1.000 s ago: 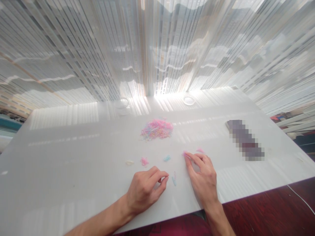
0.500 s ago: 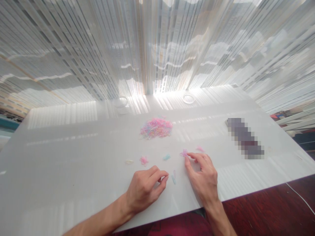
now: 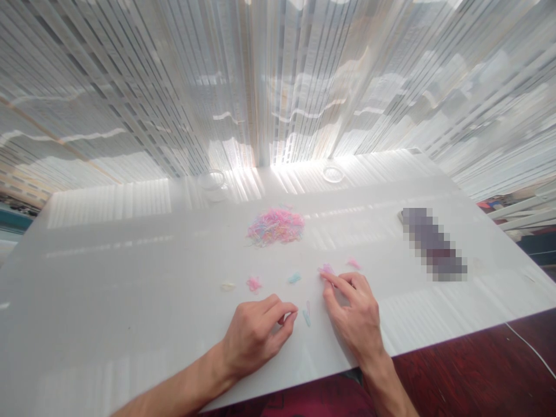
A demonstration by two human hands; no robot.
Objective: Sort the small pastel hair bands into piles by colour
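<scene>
- Your right hand [image 3: 358, 307] is part-open, index fingertip at the purple bands [image 3: 325, 268]; a firm hold cannot be confirmed.
- Your left hand [image 3: 260, 327] is pinched closed near a loose blue band [image 3: 306, 317], nothing visible in it.
- Blue bands [image 3: 294, 278] and pink bands [image 3: 254, 284] lie apart, presumably keeping colours unmixed.
- The mixed pile [image 3: 277, 226] sits farther back, likely leaving you working room.
- No legible writing; the dark object [image 3: 430, 243] is masked.
</scene>
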